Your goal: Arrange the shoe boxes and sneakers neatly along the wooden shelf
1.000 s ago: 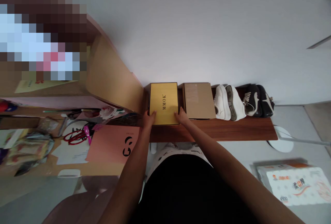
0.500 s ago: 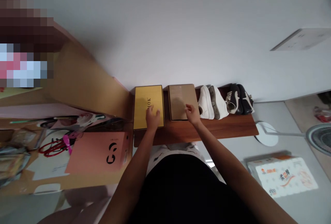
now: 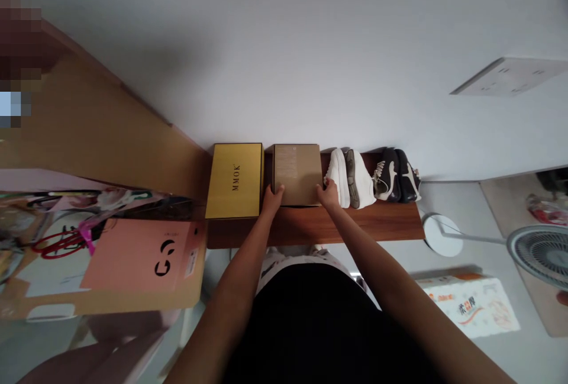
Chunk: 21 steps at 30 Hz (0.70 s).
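Note:
A plain brown cardboard box (image 3: 297, 171) sits on the wooden shelf top (image 3: 337, 225), against the wall. My left hand (image 3: 272, 199) grips its left side near the front corner, thumb over the lid and fingers in the gap beside the yellow box (image 3: 233, 180). On the opposite side, my right hand (image 3: 327, 194) clasps the front right corner, fingers between the box and the white sneakers (image 3: 352, 180). Both hands are closed on the brown box; fingertips are partly hidden. The yellow box is lettered MMOK.
Black sneakers (image 3: 396, 176) stand at the shelf's right end. To the left are a large cardboard panel (image 3: 119, 129) and a pink box (image 3: 137, 255). A fan (image 3: 544, 254), a white round base (image 3: 442, 235) and a tissue pack (image 3: 473, 306) are to the right.
My left hand has moved from above the yellow box to the brown box's left side. My right hand has shifted to its right edge. The view has swung slightly right.

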Motion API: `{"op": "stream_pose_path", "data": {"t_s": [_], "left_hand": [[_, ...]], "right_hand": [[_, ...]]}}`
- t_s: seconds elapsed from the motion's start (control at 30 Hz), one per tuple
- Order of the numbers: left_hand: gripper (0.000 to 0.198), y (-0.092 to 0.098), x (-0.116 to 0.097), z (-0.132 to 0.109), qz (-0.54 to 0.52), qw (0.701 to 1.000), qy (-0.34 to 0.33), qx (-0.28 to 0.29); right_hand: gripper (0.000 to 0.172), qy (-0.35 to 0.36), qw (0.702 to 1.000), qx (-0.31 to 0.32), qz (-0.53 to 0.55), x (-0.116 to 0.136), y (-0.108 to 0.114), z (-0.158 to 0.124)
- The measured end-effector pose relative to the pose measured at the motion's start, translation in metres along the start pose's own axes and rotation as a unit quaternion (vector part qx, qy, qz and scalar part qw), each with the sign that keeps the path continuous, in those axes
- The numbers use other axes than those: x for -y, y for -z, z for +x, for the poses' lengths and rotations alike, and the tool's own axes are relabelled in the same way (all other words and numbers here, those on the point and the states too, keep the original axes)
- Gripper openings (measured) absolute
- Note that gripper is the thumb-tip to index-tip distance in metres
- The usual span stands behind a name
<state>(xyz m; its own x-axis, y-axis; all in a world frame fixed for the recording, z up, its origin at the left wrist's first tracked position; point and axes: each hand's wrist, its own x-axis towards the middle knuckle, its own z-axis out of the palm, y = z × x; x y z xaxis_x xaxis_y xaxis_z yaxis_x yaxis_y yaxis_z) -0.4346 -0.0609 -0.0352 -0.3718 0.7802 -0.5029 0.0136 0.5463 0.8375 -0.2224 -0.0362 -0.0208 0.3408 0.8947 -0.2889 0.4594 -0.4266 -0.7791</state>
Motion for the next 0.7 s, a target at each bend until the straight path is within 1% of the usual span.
{"op": "stream_pose_path", "data": {"t_s": [0.1,0.17,0.33,0.43,0.6,0.7], "left_hand": [[0.055,-0.004,0.0,-0.001,0.013,1.0,0.015,-0.014],[0.054,-0.004,0.002,-0.002,0.004,1.0,0.022,-0.013],[0.053,-0.003,0.009,-0.007,-0.058,0.998,0.025,0.023],[0.049,-0.005,0.01,-0.009,-0.078,0.996,0.029,0.023],[0.052,-0.005,0.01,-0.018,-0.072,0.996,0.04,0.018],[0.051,-0.001,0.009,-0.027,-0.07,0.997,0.026,0.01]], "right_hand": [[0.058,-0.02,1.0,0.014,-0.003,-0.001,-0.005,0.008],[0.055,-0.025,0.999,0.03,-0.011,-0.001,-0.008,0.012],[0.044,-0.058,0.996,0.071,-0.018,-0.003,-0.016,0.017],[0.042,-0.065,0.995,0.078,-0.016,-0.006,-0.018,0.015],[0.041,-0.061,0.995,0.082,-0.003,-0.013,-0.009,0.006],[0.051,-0.043,0.995,0.083,0.023,-0.016,0.001,0.0]]}}
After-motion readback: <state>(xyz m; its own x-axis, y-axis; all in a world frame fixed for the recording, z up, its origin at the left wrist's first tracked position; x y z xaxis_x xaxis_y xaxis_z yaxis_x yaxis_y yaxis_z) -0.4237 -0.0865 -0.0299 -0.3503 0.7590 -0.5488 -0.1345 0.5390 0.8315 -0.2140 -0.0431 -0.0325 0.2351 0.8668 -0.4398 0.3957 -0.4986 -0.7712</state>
